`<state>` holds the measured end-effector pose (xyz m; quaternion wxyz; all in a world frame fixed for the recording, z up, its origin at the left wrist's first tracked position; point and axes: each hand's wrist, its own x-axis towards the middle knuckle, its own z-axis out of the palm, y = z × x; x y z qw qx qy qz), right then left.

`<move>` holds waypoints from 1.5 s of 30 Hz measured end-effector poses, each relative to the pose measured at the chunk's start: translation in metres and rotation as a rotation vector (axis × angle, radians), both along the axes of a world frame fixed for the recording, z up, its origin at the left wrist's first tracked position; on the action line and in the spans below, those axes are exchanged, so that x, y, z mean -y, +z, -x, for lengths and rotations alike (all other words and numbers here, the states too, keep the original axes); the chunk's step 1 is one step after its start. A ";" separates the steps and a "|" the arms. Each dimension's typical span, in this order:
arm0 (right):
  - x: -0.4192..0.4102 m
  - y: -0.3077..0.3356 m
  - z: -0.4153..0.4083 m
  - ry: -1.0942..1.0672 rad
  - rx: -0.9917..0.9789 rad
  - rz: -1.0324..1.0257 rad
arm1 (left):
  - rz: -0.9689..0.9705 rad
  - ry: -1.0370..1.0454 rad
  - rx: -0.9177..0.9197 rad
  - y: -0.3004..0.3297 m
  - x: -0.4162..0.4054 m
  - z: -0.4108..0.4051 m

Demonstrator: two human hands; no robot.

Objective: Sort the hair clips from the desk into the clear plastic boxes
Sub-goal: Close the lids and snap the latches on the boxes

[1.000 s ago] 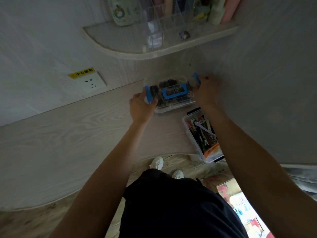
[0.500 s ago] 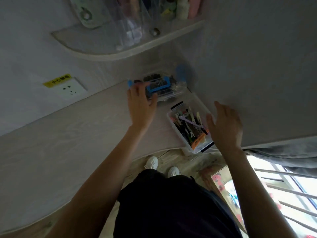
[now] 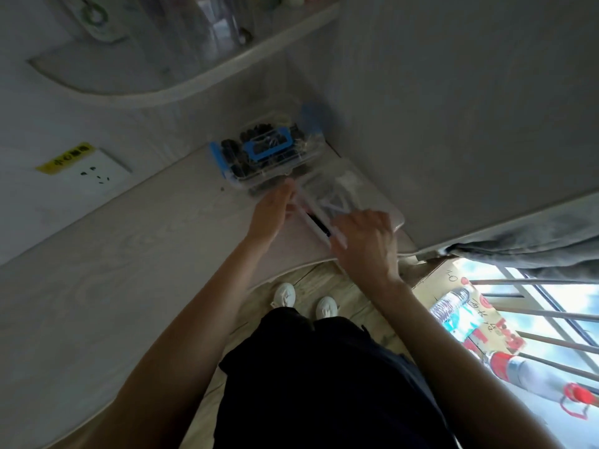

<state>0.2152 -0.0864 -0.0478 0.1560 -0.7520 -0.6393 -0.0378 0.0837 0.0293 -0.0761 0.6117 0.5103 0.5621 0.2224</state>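
Head view: fingers (image 3: pixel 372 222) of the right hand (image 3: pixel 366 244) curl over the second clear box (image 3: pixel 340 196) at the table's right edge; the left hand (image 3: pixel 270 210) pinches its near rim, seemingly fitting a lid. The blue-latched box (image 3: pixel 264 152), shut and full of clips, sits in the back corner. Sorting looks nearly finished.

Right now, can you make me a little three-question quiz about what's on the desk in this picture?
1. True or false: the clear plastic box with blue latches sits at the back of the pale wooden desk, in the corner by the wall.
2. Which hand is at the near end of the second clear box: A left, B right?
3. Fill in: on the wall left of the boxes is a white power ____ with a yellow label.

Key: 1 true; 2 B; 3 socket.
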 end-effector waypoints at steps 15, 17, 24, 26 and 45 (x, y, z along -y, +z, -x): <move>0.032 -0.024 -0.018 -0.468 -0.466 0.227 | -0.121 -0.144 -0.092 -0.004 -0.002 0.001; 0.032 -0.019 -0.017 -0.496 -0.616 0.211 | -0.076 -0.114 -0.087 -0.007 0.002 0.007; 0.034 -0.024 -0.022 -0.581 -0.904 0.114 | -0.300 -0.230 -0.336 -0.014 0.002 0.024; 0.032 -0.025 -0.022 -0.632 -0.971 0.136 | -0.264 -0.253 -0.325 -0.011 -0.005 0.020; 0.022 -0.029 -0.005 -0.595 -0.553 0.128 | -0.531 -0.355 -0.412 -0.020 -0.007 0.011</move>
